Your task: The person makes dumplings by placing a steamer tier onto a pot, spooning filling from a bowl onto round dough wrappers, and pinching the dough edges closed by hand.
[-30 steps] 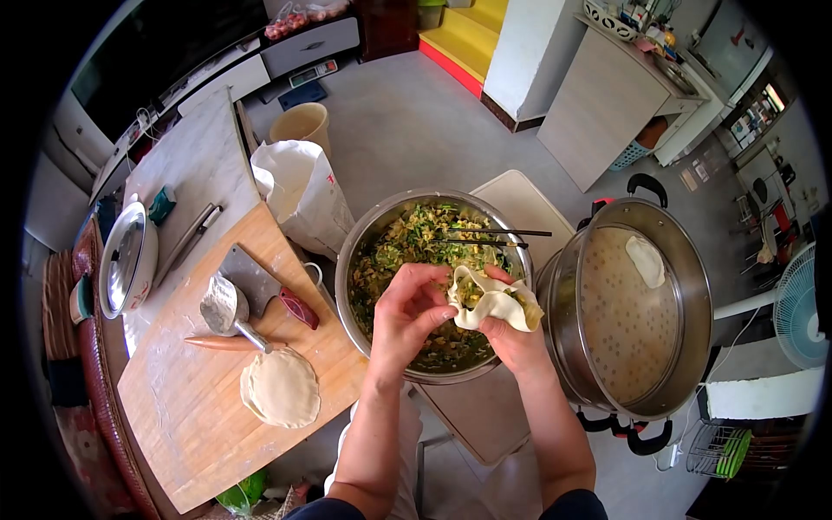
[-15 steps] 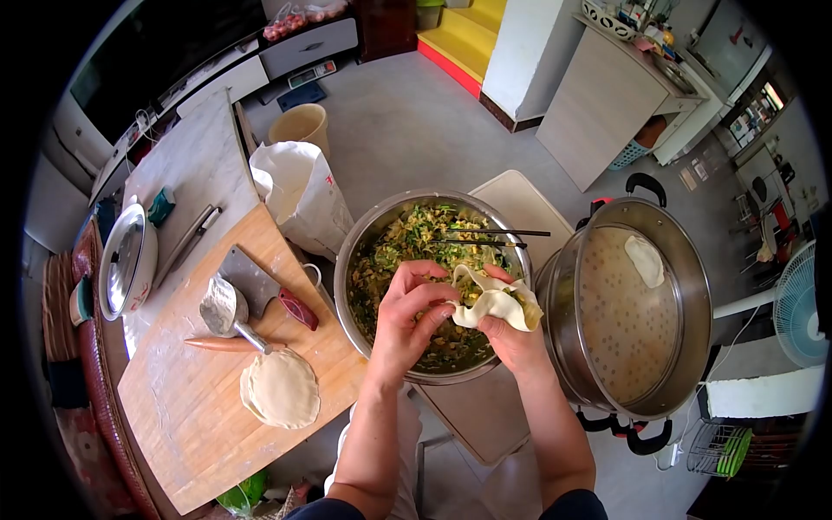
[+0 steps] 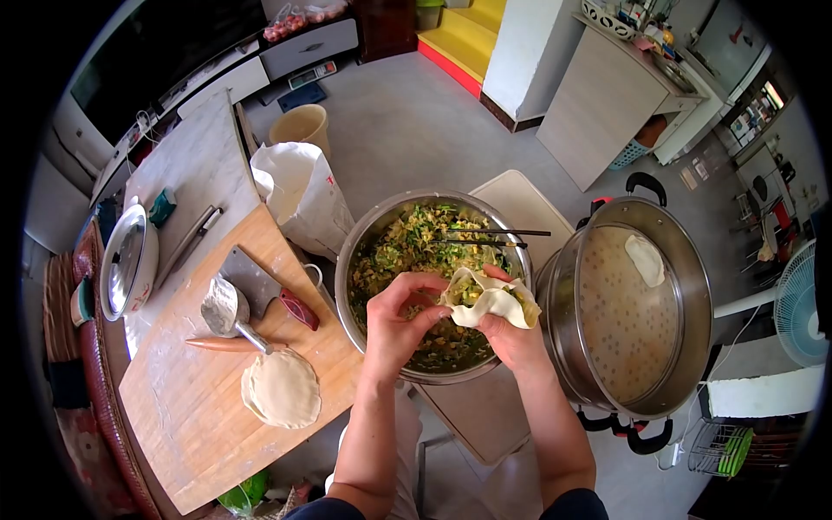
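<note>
Over a steel bowl point(image 3: 348, 325) of chopped green and yellow filling, both hands hold one dough wrapper point(image 3: 494, 305) with filling inside. My left hand point(image 3: 400, 322) pinches its left edge between thumb and fingers. My right hand point(image 3: 513, 342) supports its right side, thumb in front, other fingers mostly hidden behind the dough. The wrapper is partly folded, its top still gaping. Black chopsticks point(image 3: 494, 232) lie across the bowl's right rim. One folded dumpling point(image 3: 645, 262) rests in the steamer pot point(image 3: 704, 321) at the right.
On the wooden board point(image 3: 199, 433) are stacked dough rounds point(image 3: 281, 388), a cleaver point(image 3: 251, 282), a flour scoop point(image 3: 224, 308) and a rolling pin point(image 3: 221, 344). A white sack point(image 3: 312, 204) stands behind the board. A fan point(image 3: 799, 308) is at the far right.
My left hand has lowered slightly and its fingers have come together at the wrapper's left edge, which is drawn in a little. My right hand has hardly moved.
</note>
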Motion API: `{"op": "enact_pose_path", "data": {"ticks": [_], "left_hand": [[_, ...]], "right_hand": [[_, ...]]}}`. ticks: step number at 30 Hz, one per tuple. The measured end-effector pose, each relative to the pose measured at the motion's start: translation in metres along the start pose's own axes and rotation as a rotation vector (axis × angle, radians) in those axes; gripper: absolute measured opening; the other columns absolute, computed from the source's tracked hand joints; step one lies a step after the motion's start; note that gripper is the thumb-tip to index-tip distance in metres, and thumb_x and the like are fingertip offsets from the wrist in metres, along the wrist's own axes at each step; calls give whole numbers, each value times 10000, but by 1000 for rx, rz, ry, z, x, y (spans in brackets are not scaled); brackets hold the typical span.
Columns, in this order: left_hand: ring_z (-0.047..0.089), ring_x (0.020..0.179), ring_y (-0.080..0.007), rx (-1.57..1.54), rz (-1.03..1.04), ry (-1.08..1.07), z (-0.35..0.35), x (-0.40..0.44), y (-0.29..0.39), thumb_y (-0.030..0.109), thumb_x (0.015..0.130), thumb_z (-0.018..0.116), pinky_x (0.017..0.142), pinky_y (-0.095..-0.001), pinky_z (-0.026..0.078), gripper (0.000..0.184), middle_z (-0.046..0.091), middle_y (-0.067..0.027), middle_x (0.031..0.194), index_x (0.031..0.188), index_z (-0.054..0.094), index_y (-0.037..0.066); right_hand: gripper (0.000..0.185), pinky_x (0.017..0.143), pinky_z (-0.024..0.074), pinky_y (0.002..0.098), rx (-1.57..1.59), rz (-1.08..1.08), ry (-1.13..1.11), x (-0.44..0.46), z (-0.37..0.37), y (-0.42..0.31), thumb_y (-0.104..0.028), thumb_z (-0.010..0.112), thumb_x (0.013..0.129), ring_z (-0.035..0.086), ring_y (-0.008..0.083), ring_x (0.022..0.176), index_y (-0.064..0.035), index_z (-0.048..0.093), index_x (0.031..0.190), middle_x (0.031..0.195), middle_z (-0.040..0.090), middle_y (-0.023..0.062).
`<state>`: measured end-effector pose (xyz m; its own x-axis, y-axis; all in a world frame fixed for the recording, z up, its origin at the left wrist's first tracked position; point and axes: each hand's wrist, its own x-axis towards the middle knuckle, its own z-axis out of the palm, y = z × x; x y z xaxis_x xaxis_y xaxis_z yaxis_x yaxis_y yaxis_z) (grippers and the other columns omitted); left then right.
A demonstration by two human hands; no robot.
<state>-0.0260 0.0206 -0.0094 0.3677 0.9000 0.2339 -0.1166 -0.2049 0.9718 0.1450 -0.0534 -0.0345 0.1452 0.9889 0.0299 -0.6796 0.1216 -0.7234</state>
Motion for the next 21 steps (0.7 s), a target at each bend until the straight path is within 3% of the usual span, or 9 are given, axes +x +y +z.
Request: {"op": "enact_pose_path", "data": {"ticks": [2,5,8,11,14,21], "left_hand": [[639,946,-140,6,-8,3,-2,-1,-2,-60,757,778,803,-268,533,289,680,-70,1035,1021,670,-19],[647,817,-139,48,57,36,2,-1,-5,-47,730,789,727,-263,535,284,698,-63,957,990,697,22],[653,794,-140,51,72,52,4,-1,-5,-49,733,786,724,-264,536,264,699,-66,926,971,693,17],[653,881,-144,37,57,38,5,-3,-3,-55,773,771,801,-267,539,236,686,-80,972,984,669,-25],[665,777,-149,20,96,99,10,-3,-3,-59,744,772,725,-270,538,215,696,-67,885,929,683,4],[644,818,-155,131,216,57,8,-2,-3,23,748,803,725,-278,527,315,675,-85,962,1041,690,6]], "right_hand": [[717,977,522,380,21,5,-13,0,-2,2,0,765,816,569,237,1204,-18,402,1434,1336,548,132],[722,982,522,395,42,13,-28,0,-3,3,-5,764,819,569,245,1205,-26,395,1440,1338,548,133],[761,930,538,372,-11,29,-18,0,-5,5,-101,799,813,579,229,1203,-84,380,1449,1323,560,90],[696,953,549,402,52,23,-44,0,-6,6,-25,753,837,584,242,1188,-52,403,1438,1329,555,119],[734,912,549,362,44,45,-9,-1,-2,5,-103,793,821,590,218,1183,-97,398,1440,1290,585,75],[729,913,549,363,86,63,2,-1,-2,3,-108,785,828,589,233,1189,-103,398,1446,1314,573,77]]}}
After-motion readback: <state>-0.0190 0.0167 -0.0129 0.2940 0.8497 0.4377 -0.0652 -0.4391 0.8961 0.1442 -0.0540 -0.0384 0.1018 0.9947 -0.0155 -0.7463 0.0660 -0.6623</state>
